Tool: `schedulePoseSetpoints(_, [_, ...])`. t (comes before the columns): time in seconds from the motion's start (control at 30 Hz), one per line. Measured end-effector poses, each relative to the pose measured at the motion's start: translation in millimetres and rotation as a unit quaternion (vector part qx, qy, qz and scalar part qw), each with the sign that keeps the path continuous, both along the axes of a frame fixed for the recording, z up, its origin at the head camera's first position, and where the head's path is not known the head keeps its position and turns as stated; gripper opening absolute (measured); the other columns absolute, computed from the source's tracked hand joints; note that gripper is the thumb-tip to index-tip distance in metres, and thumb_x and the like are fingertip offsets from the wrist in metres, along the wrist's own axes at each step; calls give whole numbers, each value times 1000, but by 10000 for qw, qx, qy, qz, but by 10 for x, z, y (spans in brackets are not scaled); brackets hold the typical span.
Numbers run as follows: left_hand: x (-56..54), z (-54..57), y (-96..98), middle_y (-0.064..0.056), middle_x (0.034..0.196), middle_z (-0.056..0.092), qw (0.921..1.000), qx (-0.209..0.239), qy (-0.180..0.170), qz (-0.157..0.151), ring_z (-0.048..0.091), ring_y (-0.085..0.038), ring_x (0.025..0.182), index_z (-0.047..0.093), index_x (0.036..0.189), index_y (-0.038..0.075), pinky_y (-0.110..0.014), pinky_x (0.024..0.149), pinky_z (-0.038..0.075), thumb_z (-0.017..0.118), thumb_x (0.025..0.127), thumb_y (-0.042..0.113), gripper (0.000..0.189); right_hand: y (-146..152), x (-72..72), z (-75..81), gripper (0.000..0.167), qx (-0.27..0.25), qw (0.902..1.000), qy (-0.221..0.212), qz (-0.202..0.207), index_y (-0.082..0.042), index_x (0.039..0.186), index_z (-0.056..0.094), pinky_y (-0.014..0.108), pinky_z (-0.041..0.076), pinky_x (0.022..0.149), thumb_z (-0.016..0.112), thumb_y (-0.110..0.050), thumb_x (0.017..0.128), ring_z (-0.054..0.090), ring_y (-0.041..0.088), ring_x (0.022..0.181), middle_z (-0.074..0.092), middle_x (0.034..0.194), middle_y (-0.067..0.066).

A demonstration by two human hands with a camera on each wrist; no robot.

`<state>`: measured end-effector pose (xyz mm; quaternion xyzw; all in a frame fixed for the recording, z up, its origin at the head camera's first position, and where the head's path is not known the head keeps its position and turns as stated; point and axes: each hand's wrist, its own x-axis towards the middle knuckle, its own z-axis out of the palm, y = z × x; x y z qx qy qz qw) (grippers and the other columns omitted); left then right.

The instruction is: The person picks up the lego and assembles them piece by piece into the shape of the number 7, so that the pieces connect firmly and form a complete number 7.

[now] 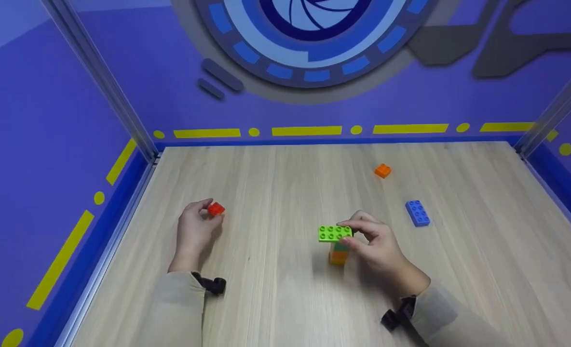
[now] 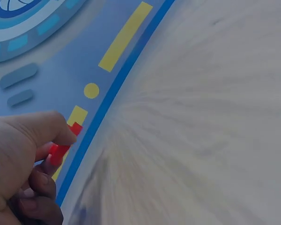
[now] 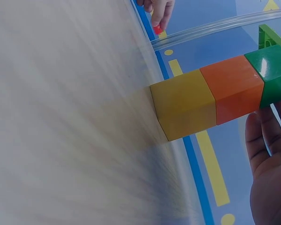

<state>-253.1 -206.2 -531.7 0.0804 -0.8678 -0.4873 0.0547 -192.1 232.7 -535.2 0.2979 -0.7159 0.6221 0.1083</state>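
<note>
My left hand (image 1: 196,232) pinches a small red toy building brick (image 1: 216,208) between thumb and fingers, over the left part of the table. In the left wrist view the red brick (image 2: 61,151) shows partly behind the fingers. Nearer the middle, my right hand (image 1: 378,245) grips the right end of a light green eight-stud brick (image 1: 331,233). That brick lies flat at the top of a small tower and juts out to the left. Below it, the right wrist view shows a dark green brick (image 3: 270,68), an orange brick (image 3: 232,89) and a yellow brick (image 3: 185,104) at the bottom.
On the wooden table (image 1: 285,193), a blue eight-stud brick (image 1: 417,213) lies to the right of the right hand. A small orange brick (image 1: 383,170) sits farther back. Blue-purple panels (image 1: 136,72) wall in the table's back and sides.
</note>
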Motion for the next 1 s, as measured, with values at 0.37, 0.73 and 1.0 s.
schedulePoseSetpoints(0.37, [39, 208, 292, -15, 146, 66, 9976, -165, 408, -532, 58, -17, 82, 75, 144, 5, -23, 70, 50, 79, 94, 5, 51, -9, -13, -21, 37, -133, 9999, 8, 46, 3, 124, 82, 19, 61, 91, 75, 20, 92, 67, 6, 97, 71, 104, -1])
schedulePoseSetpoints(0.73, [187, 739, 858, -8, 123, 75, 9896, 235, 622, -1278, 53, -14, 68, 78, 142, 14, -23, 54, 43, 81, 93, 5, 50, -7, -19, -25, 37, -129, 9997, 71, 173, 2, 126, 82, 19, 60, 91, 75, 18, 93, 67, 7, 98, 71, 104, 2])
schedulePoseSetpoints(1.0, [273, 962, 1060, -4, 119, 75, 9838, 351, 895, -1516, 53, -17, 72, 80, 136, 16, -24, 56, 42, 87, 96, 13, 41, 2, -24, -39, 36, -179, 9996, 122, 189, 4, 125, 82, 19, 60, 89, 74, 18, 93, 66, 8, 97, 70, 103, 5])
